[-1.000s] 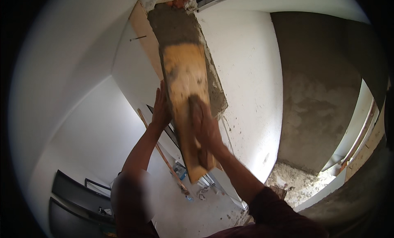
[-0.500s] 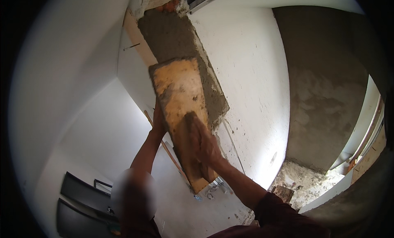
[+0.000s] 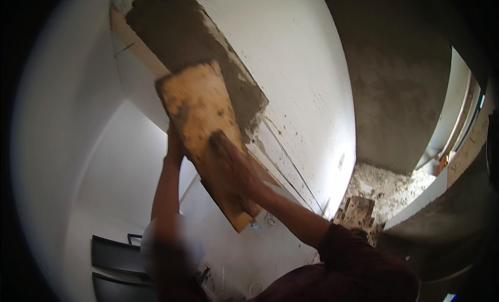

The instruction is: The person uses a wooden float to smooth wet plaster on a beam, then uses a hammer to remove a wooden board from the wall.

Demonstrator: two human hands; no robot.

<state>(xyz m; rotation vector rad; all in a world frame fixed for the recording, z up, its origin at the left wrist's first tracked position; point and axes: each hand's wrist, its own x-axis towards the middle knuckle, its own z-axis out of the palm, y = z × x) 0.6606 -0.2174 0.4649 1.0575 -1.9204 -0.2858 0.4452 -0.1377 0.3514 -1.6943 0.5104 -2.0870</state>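
Note:
A long, worn orange-yellow plasterer's float [image 3: 195, 101] with dark stains slants across the middle, its upper end over the wet grey mortar patch [image 3: 171, 34] on the wall. My right hand [image 3: 236, 169] is closed around the grip on the float's back, towards its lower half. At the float's left edge is my left hand [image 3: 175, 143], raised with its fingers hidden behind the board. Whether it grips the float or only touches it cannot be made out. A pale wooden strip [image 3: 140, 47] runs along the left edge of the mortar, a thin nail-like rod crossing it.
White wall [image 3: 301, 88] with mortar specks lies right of the patch. Further right are a grey rendered wall [image 3: 395, 109] and a debris-strewn floor [image 3: 366, 182] with a dirty board [image 3: 356, 211]. Dark panels [image 3: 117, 254] lean at lower left.
The view has swung, shifting the scene left and up. Against the mortar patch, the float has come downwards, baring more of its lower part. My right hand keeps its hold.

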